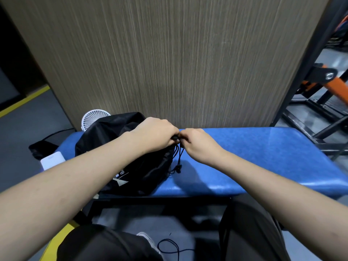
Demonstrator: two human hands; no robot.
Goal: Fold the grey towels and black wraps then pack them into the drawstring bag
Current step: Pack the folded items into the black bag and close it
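A black drawstring bag (116,146) with white print lies bulging on the left part of a blue padded bench (254,157). My left hand (154,134) grips the gathered mouth of the bag at its right end. My right hand (195,142) pinches the black drawstring cord (179,159) right beside it, so the two hands almost touch. The cord ends hang down to the bench with a small toggle. No grey towels or black wraps are visible; the bag's inside is hidden.
A white small fan (94,118) stands behind the bag, against a wood-grain panel (178,63). A white flat device (52,160) lies at the bench's left end. Black and orange gym frames (320,87) stand to the right. A loose cord (169,247) lies on the floor.
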